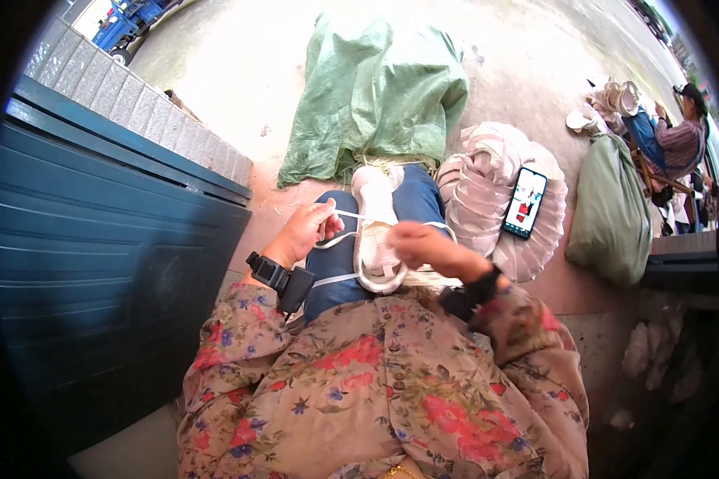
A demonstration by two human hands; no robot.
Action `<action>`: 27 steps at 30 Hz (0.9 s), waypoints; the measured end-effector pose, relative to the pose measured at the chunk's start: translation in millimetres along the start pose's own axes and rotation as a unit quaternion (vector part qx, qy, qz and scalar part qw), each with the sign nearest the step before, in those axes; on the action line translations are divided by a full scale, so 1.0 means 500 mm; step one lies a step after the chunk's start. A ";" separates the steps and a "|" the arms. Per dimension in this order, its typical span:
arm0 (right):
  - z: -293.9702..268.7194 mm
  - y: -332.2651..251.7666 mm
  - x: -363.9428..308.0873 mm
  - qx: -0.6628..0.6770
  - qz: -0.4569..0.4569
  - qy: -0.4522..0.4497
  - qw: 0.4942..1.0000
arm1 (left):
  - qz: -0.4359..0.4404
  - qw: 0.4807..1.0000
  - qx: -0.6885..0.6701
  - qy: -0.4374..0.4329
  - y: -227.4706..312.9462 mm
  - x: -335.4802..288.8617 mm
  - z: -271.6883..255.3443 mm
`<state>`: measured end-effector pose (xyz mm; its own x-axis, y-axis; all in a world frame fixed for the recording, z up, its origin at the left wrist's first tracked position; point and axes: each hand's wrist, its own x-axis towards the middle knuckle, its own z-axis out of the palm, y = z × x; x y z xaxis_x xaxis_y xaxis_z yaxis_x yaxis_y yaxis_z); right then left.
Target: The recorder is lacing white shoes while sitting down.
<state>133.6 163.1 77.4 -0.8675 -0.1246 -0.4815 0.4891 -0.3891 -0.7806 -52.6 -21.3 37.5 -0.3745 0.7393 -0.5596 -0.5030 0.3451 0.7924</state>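
Observation:
On my lap lies a pale pinkish-white lace-up shoe (375,199), its opening toward me and its toe pointing away. My left hand (297,233) is closed at the shoe's left side, pinching a white shoelace (347,214) that is drawn taut toward the shoe. More lace hangs in loops on both sides of it. Over the shoe's right edge is my right hand (425,247), slightly blurred, with its fingers curled together. What those fingers hold, if anything, is hidden.
Right of my legs sits a pile of pale shoe parts (487,172) with a phone (526,201) on it. A green woven sack (375,92) lies ahead. Blue panelled doors (112,263) stand left. Beyond a full green sack (615,203), another person (683,140) sits at right.

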 end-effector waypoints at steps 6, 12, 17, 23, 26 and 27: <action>-0.030 -0.234 -0.205 0.325 -0.430 0.001 0.842 | -0.046 0.997 0.052 0.038 -0.007 0.028 0.042; -0.051 -0.274 -0.320 0.248 -0.593 -0.089 0.761 | 0.143 0.894 0.411 0.108 -0.028 0.054 0.063; -0.099 -0.231 -0.359 0.175 -0.612 0.023 0.771 | 0.120 0.902 0.410 0.059 -0.043 0.051 0.062; -0.131 -0.200 -0.399 0.183 -0.634 0.056 0.749 | 0.131 0.894 0.427 0.043 -0.027 0.042 0.075; -0.129 -0.194 -0.383 0.185 -0.614 0.050 0.765 | 0.086 0.878 0.471 0.011 -0.021 0.037 0.081; -0.125 -0.193 -0.380 0.175 -0.607 0.071 0.772 | 0.114 0.866 0.485 0.032 -0.025 0.034 0.086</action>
<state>256.7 281.4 219.3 -0.6365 0.6176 0.4620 -0.7524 -0.3655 -0.5479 -19.0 11.7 28.3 -0.4360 0.8296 -0.3487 0.4701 0.5404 0.6978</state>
